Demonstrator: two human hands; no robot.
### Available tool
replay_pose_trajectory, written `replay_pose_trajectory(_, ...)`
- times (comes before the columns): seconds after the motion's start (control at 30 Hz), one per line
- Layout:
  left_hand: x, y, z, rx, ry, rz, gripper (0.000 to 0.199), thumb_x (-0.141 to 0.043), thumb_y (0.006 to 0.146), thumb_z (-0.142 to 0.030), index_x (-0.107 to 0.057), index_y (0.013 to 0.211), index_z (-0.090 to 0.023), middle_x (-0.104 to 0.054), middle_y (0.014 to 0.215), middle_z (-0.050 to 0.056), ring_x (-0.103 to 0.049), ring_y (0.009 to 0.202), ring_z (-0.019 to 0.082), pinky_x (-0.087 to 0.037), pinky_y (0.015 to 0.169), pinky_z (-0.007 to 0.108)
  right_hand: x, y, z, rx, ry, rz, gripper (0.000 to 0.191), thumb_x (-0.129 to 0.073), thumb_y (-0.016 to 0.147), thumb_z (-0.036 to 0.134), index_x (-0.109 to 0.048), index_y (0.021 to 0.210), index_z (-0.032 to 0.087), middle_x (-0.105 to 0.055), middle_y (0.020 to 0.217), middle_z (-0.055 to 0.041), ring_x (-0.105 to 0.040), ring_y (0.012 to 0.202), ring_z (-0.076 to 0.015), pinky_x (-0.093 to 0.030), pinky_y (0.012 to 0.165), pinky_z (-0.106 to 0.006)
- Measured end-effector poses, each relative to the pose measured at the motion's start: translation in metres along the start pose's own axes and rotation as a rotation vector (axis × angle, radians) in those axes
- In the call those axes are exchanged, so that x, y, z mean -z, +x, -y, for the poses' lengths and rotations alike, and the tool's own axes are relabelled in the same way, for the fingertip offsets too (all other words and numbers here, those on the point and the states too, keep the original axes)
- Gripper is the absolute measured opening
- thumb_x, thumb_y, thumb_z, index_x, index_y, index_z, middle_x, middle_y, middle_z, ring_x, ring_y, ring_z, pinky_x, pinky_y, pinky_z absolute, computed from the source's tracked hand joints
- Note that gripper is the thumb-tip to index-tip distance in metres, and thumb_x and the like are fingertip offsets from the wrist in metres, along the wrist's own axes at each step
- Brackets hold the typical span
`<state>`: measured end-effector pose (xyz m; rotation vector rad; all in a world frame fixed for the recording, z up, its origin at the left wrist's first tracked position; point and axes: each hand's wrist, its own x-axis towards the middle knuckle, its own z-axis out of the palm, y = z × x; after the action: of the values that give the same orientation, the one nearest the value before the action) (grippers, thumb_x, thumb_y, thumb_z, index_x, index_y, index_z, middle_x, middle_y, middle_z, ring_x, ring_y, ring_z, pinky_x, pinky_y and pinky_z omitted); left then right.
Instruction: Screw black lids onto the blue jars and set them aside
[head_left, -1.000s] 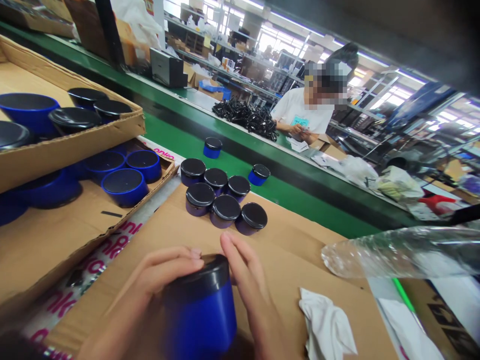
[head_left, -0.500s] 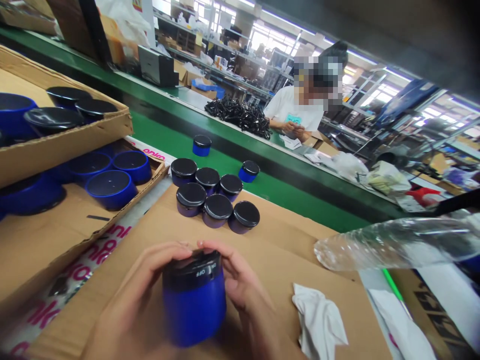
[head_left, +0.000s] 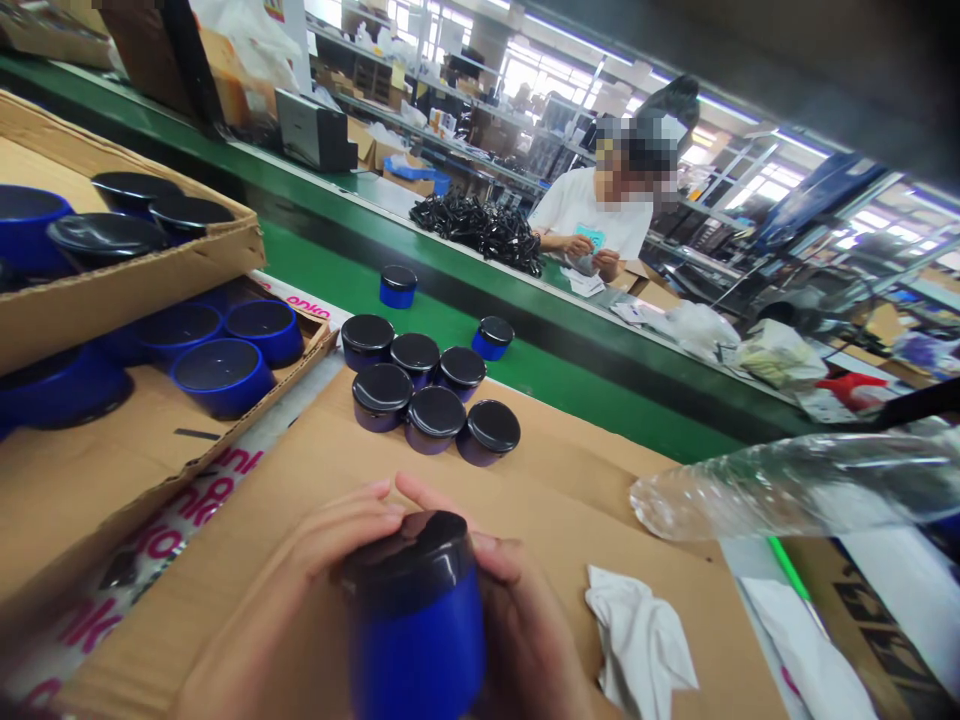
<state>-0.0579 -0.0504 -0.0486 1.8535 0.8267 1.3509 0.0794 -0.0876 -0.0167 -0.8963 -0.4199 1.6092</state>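
Note:
Both of my hands hold one blue jar (head_left: pixel 420 640) with a black lid (head_left: pixel 409 552) close to the camera, above a brown cardboard sheet (head_left: pixel 570 480). My left hand (head_left: pixel 315 580) wraps its left side, fingertips at the lid's rim. My right hand (head_left: pixel 517 620) cups the right side and back. Beyond my hands, several small black-lidded jars (head_left: pixel 435 395) stand grouped on the cardboard.
Stacked cardboard trays (head_left: pixel 135 290) at left carry blue jars (head_left: pixel 221 375) and black lids. Two small blue jars (head_left: pixel 397 285) sit on the green conveyor belt (head_left: pixel 540 370). A white cloth (head_left: pixel 637 640) and clear plastic bag (head_left: pixel 772 490) lie at right. A seated person (head_left: pixel 592 220) works across the belt.
The jar has turned and shifted slightly right in my hands. My right fingers have moved from the lid's top to behind the jar.

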Motion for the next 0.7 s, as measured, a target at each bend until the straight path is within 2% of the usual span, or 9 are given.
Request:
replay_pose_trajectory(0.1, 0.008, 0.003, 0.004, -0.078, 0.099, 0.015, 0.048, -0.054, 0.086, -0.023, -0.053, 0.133, -0.034, -0.056, 0.126, -0.001, -0.055, 0.124, 0.018, -0.036, 0.117, 0.018, 0.000, -0.001, 0.000, 0.028, -0.147, -0.059, 0.061, -0.071, 0.089, 0.066, -0.071, 0.137, 0.029, -0.079, 0.123, -0.0049, -0.068, 0.127, -0.0302, -0.036, 0.124, -0.053)
replay_pose_trajectory(0.2, 0.010, 0.005, 0.002, -0.112, 0.222, -0.023, 0.045, -0.053, 0.085, -0.017, -0.056, 0.127, -0.033, -0.056, 0.119, 0.000, -0.058, 0.111, 0.017, -0.041, 0.106, 0.014, 0.001, -0.005, 0.000, 0.031, -0.237, -0.034, 0.071, -0.069, 0.087, 0.076, -0.070, 0.139, 0.027, -0.075, 0.134, -0.0088, -0.063, 0.138, -0.0338, -0.034, 0.125, -0.057)
replay_pose_trajectory(0.27, 0.008, 0.004, 0.001, -0.112, 0.254, -0.040, 0.048, -0.051, 0.083, -0.009, -0.056, 0.124, -0.034, -0.056, 0.116, -0.001, -0.060, 0.106, 0.017, -0.046, 0.094, 0.016, 0.002, -0.008, 0.000, 0.007, -0.206, 0.041, 0.072, -0.077, 0.087, 0.068, -0.064, 0.145, 0.027, -0.071, 0.143, -0.0090, -0.061, 0.141, -0.0326, -0.037, 0.124, -0.055)
replay_pose_trajectory(0.33, 0.006, 0.003, 0.003, -0.106, 0.244, -0.052, 0.054, -0.051, 0.080, -0.007, -0.056, 0.125, -0.035, -0.056, 0.116, -0.001, -0.060, 0.105, 0.018, -0.047, 0.090, 0.018, 0.004, -0.010, 0.001, -0.034, -0.165, 0.072, 0.075, -0.086, 0.084, 0.057, -0.060, 0.149, 0.029, -0.068, 0.148, -0.0076, -0.062, 0.141, -0.0309, -0.041, 0.123, -0.051)
replay_pose_trajectory(0.4, 0.006, 0.000, 0.008, -0.070, 0.193, -0.045, 0.053, -0.056, 0.084, -0.012, -0.058, 0.128, -0.040, -0.058, 0.116, -0.003, -0.059, 0.107, 0.017, -0.044, 0.098, 0.016, 0.007, -0.010, 0.003, -0.073, -0.159, 0.063, 0.080, -0.090, 0.080, 0.053, -0.058, 0.150, 0.030, -0.065, 0.152, -0.0071, -0.059, 0.144, -0.0319, -0.041, 0.123, -0.051)
replay_pose_trajectory(0.47, 0.007, -0.002, 0.014, -0.009, 0.132, -0.007, 0.046, -0.060, 0.090, -0.022, -0.062, 0.129, -0.046, -0.061, 0.115, -0.007, -0.062, 0.106, 0.014, -0.041, 0.103, 0.012, 0.013, -0.008, 0.007, -0.110, -0.181, 0.091, 0.088, -0.091, 0.079, 0.053, -0.053, 0.155, 0.030, -0.065, 0.151, -0.0098, -0.059, 0.143, -0.0354, -0.039, 0.123, -0.056)
replay_pose_trajectory(0.57, 0.009, -0.003, 0.017, 0.065, 0.089, 0.061, 0.035, -0.057, 0.097, -0.033, -0.067, 0.126, -0.049, -0.071, 0.114, -0.009, -0.069, 0.103, 0.014, -0.049, 0.101, 0.015, 0.020, -0.003, 0.015, -0.162, -0.278, 0.202, 0.097, -0.088, 0.079, 0.056, -0.043, 0.161, 0.031, -0.070, 0.143, -0.0122, -0.065, 0.136, -0.0373, -0.041, 0.119, -0.061)
replay_pose_trajectory(0.63, 0.009, -0.003, 0.013, 0.074, 0.035, 0.105, 0.030, -0.051, 0.101, -0.037, -0.069, 0.122, -0.049, -0.076, 0.109, -0.007, -0.072, 0.102, 0.017, -0.056, 0.099, 0.021, 0.023, -0.001, 0.020, -0.179, -0.391, 0.237, 0.093, -0.083, 0.082, 0.063, -0.044, 0.161, 0.030, -0.073, 0.137, -0.0121, -0.066, 0.135, -0.0352, -0.043, 0.118, -0.058)
replay_pose_trajectory(0.7, 0.008, -0.003, 0.008, 0.087, -0.045, 0.101, 0.026, -0.048, 0.104, -0.044, -0.067, 0.120, -0.049, -0.074, 0.107, -0.007, -0.072, 0.102, 0.014, -0.055, 0.100, 0.018, 0.024, 0.002, 0.021, -0.140, -0.438, 0.214, 0.084, -0.068, 0.089, 0.075, -0.050, 0.155, 0.026, -0.076, 0.129, -0.0117, -0.070, 0.127, -0.0313, -0.049, 0.111, -0.049)
